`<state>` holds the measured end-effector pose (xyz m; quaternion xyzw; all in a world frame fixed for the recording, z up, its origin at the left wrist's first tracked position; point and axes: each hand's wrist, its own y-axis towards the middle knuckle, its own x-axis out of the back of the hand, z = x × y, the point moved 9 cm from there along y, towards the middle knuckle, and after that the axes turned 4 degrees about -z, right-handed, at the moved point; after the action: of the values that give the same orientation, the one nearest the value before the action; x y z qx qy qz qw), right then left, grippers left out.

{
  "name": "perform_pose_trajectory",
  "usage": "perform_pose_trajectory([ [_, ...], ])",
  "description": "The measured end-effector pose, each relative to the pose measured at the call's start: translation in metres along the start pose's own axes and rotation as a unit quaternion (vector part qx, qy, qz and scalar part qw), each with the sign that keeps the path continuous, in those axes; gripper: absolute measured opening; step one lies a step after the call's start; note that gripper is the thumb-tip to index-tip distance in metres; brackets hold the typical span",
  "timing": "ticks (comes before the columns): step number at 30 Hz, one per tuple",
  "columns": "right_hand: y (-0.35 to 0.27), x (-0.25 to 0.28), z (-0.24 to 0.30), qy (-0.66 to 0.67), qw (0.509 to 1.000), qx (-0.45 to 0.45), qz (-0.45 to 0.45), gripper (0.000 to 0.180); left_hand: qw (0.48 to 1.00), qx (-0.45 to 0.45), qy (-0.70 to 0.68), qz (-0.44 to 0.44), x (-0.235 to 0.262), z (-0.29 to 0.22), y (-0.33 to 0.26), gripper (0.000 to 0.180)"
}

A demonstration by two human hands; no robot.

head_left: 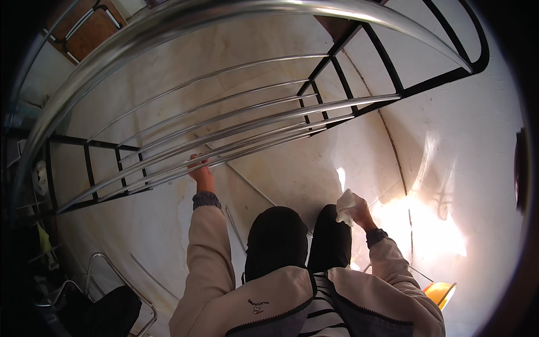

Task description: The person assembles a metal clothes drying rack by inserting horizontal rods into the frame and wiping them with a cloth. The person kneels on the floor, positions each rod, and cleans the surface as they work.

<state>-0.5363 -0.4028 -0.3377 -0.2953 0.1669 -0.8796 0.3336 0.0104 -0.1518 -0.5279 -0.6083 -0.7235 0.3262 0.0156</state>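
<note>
A long rack of shiny metal tubes stretches across the view in front of me, with a thick curved top rail [140,44] and black ladder-like end frames [438,82]. My left hand [200,170] is closed around one of the thin lower rods, left of the rack's middle; the rods partly cover its fingers. Beside my right knee, my right hand [362,214] clutches a crumpled white cloth [346,206] and is apart from the rack. Both forearms wear light beige sleeves with dark cuffs.
A metal-legged seat with a black cover [115,309] stands at lower left. Bright sunlight falls on the pale floor [281,168] at right, near a yellow-orange object [439,294]. At upper left is a brown panel with metal tubing [92,31].
</note>
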Motion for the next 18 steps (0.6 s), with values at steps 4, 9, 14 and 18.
perform_pose_trajectory([
  [4,0.001,0.004,-0.007,-0.043,0.999,0.002,-0.017,0.03,1.0,0.012,0.001,-0.002,0.0,-0.001,-0.001,0.018],
  [9,0.0,0.006,-0.012,-0.048,0.999,0.005,-0.019,0.03,1.0,0.008,-0.006,0.004,0.002,0.004,0.005,0.018],
  [14,0.002,0.006,-0.01,-0.056,0.998,0.026,-0.025,0.022,1.0,0.012,-0.006,-0.019,0.01,0.012,0.011,0.014],
  [18,0.003,0.006,-0.016,-0.041,0.999,-0.009,-0.019,0.032,1.0,0.016,-0.003,-0.017,0.011,0.016,0.016,0.012],
])
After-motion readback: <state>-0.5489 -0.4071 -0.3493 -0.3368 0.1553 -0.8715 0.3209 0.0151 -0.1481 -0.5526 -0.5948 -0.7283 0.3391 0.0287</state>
